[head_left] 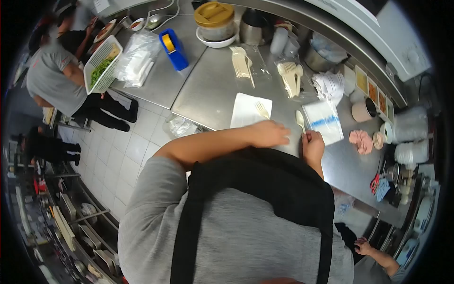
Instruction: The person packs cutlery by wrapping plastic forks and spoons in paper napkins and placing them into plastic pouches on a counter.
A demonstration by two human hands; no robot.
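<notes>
A white paper napkin [241, 109] lies on the steel counter, and a cream plastic fork [262, 110] rests on it. My left hand [270, 133] is over the napkin's near edge, by the end of the fork's handle. Its fingers are partly stretched to the right, with nothing visible in them. My right hand [313, 146] pinches the handle of a cream plastic spoon [300, 118], bowl end pointing away from me. Beside the spoon is a clear packet with blue print [323, 121]. Farther back sit bundles of plastic forks [241, 64] and spoons [292, 78] in clear bags.
A blue tape dispenser [173, 50] and plastic bags [137, 61] are at the left. A gold-lidded tub [214, 21] stands at the back. Red scissors [374, 182] and a pink cloth [361, 141] lie right. A co-worker [61, 80] stands left; another person's hand [363, 247] shows lower right.
</notes>
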